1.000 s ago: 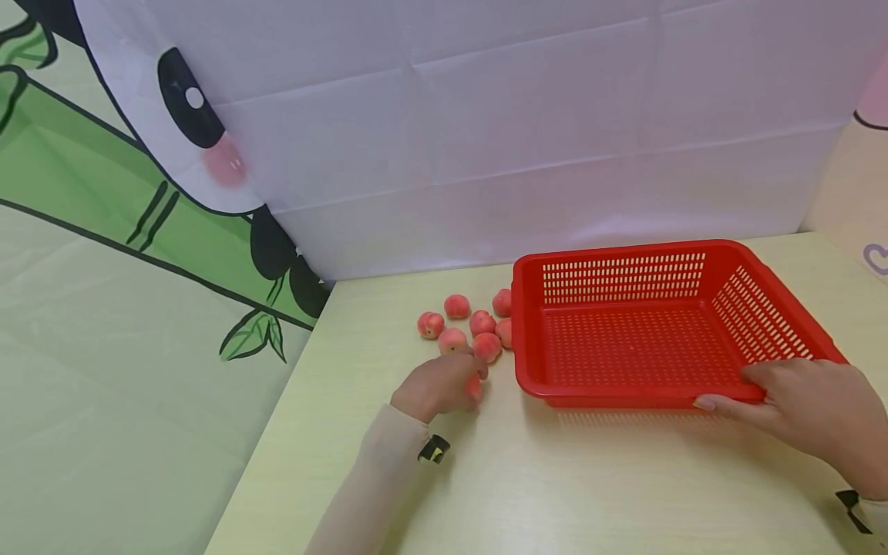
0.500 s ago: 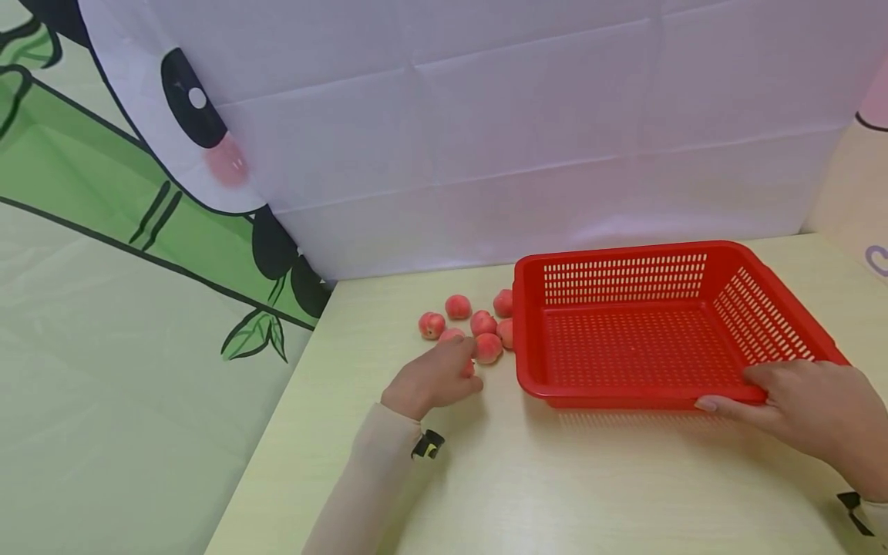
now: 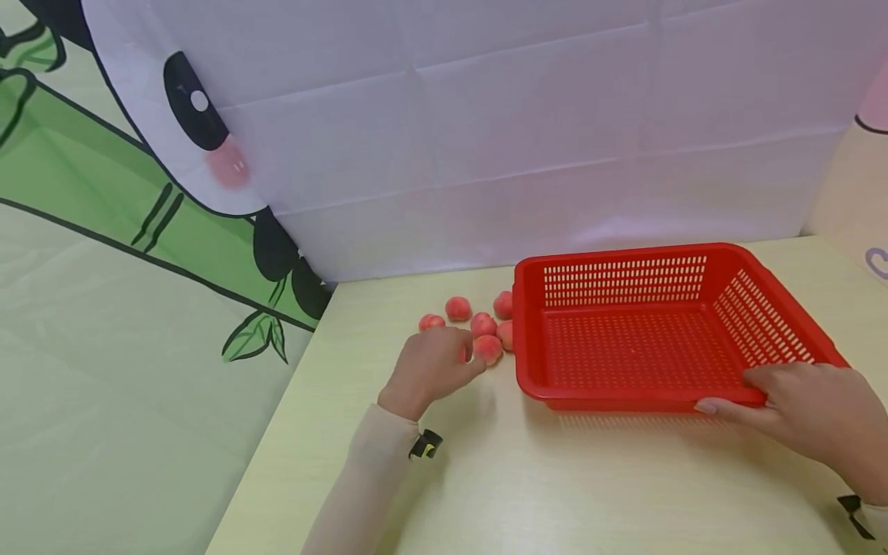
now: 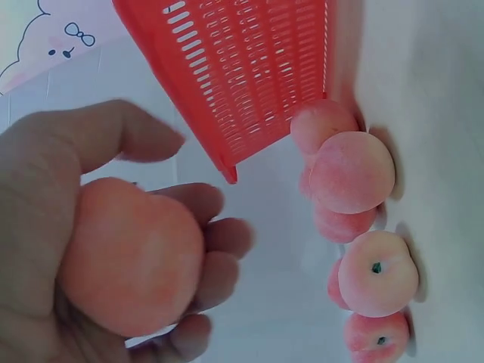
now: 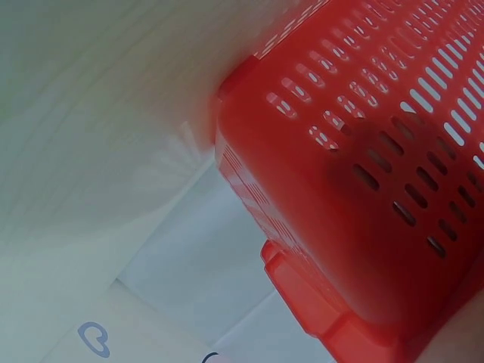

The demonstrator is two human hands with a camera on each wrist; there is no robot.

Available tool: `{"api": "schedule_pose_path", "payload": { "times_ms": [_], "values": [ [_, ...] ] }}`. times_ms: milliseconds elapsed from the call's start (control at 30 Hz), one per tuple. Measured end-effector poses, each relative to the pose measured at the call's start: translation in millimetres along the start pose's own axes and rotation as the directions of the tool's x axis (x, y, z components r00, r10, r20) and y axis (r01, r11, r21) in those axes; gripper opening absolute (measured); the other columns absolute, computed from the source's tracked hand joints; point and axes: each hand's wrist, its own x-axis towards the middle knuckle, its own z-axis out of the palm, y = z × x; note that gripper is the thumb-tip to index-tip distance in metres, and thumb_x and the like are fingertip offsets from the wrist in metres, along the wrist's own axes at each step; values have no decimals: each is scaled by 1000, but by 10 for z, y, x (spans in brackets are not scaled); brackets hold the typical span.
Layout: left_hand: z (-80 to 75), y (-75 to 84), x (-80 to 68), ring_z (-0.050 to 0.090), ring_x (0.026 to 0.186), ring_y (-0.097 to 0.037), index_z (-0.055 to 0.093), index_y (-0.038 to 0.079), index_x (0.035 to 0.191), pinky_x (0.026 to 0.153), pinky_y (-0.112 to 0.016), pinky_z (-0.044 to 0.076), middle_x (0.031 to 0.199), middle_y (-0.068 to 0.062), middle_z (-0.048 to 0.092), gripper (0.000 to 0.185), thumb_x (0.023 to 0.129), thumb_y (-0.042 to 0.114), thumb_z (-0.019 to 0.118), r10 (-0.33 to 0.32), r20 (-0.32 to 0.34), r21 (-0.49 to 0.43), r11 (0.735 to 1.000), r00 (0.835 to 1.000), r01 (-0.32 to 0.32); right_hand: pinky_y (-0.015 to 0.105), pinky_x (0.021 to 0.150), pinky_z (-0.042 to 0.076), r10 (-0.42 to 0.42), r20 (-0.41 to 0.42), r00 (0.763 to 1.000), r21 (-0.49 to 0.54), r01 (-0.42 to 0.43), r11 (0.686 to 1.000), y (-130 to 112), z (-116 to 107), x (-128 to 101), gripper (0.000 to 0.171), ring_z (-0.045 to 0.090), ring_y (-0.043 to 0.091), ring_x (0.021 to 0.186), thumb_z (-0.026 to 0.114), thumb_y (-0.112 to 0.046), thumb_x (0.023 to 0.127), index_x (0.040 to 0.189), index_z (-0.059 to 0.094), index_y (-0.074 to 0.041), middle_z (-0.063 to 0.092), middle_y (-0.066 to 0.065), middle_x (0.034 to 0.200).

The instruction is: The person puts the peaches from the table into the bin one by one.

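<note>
My left hand [image 3: 432, 368] is above the near side of a group of peaches, its fingers curled round one peach [image 4: 136, 257] that lies against the palm in the left wrist view. Seen from the head, that fruit is mostly hidden by the hand. Several more pink-red peaches [image 3: 488, 349] lie close together on the table, left of a red plastic basket [image 3: 627, 399]. At the basket's near right corner my right hand [image 3: 808, 405] grips the rim, thumb outside and fingers over the edge. Only a blurred bit of it shows in the right wrist view.
The basket has slotted walls, and no fruit shows inside it. A pale wooden table [image 3: 555, 493] carries everything. White cloth [image 3: 527, 139] hangs behind it, and a printed green and white cloth [image 3: 139, 324] borders the left edge.
My left hand has shifted a little up and left with the peach and now covers another peach that showed before. My right hand and the basket stay in place.
</note>
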Motion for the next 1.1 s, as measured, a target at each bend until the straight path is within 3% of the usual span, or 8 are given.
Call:
{"api": "schedule_pose_path", "payload": {
  "times_ms": [100,267,433,533,633,700,867,1100],
  "values": [
    [-36,13,-24,36,49,-10,53,17,66,50,-26,32,52,8,35,35,97,28,64,23,-111,66,998,994,-16,33,54,31,-6,-27,1000,0,6,1000,-13,8,-13,60,39,11,55,76,-73,83,64,49,-23,38,-11,55],
    [-125,43,-83,41,50,-12,58,18,67,47,-25,36,52,8,40,28,93,23,66,46,-240,104,994,970,-21,31,54,29,-28,-51,998,-2,27,1000,-56,38,0,63,35,10,54,76,-73,83,64,42,-24,35,-11,55],
    [-190,97,-89,49,60,-14,67,11,81,53,-28,43,65,3,52,15,93,20,69,83,-332,43,996,940,-73,31,53,30,-35,-38,999,-11,35,999,-67,35,20,62,37,11,54,75,-73,84,65,43,-24,36,-12,55],
    [-217,136,-63,56,76,-16,72,5,108,64,-31,51,86,-1,61,24,91,23,72,106,-350,5,994,931,-111,31,54,32,-27,-25,999,-14,27,1000,-54,26,25,62,39,11,54,75,-73,84,65,43,-23,38,-11,55],
    [-251,179,-20,57,92,-18,64,3,135,77,-35,54,107,-5,63,51,88,22,72,142,-360,-6,988,922,-155,32,55,34,-13,-2,1000,-14,13,1000,-33,17,23,62,41,12,55,75,-73,84,66,44,-22,41,-10,56],
    [-285,219,16,56,98,-20,57,3,143,82,-38,54,114,-7,61,63,85,18,72,175,-373,6,982,911,-186,33,55,34,-8,7,1000,-13,8,1000,-21,15,19,62,42,13,56,74,-74,85,66,44,-22,41,-9,57],
    [-387,341,131,55,106,-25,49,2,142,90,-44,50,126,-12,58,58,88,9,70,235,-393,49,971,889,-235,32,55,33,-10,-11,1000,-11,9,1000,-10,16,5,63,40,12,55,74,-74,84,66,44,-22,39,-10,56],
    [-599,566,331,53,126,-27,51,1,139,104,-47,45,136,-12,59,49,94,7,70,306,-319,101,952,897,-289,32,54,37,-8,2,1000,-22,8,1000,3,6,7,60,45,13,55,73,-76,84,68,52,-21,44,-10,57]
  ]
}}
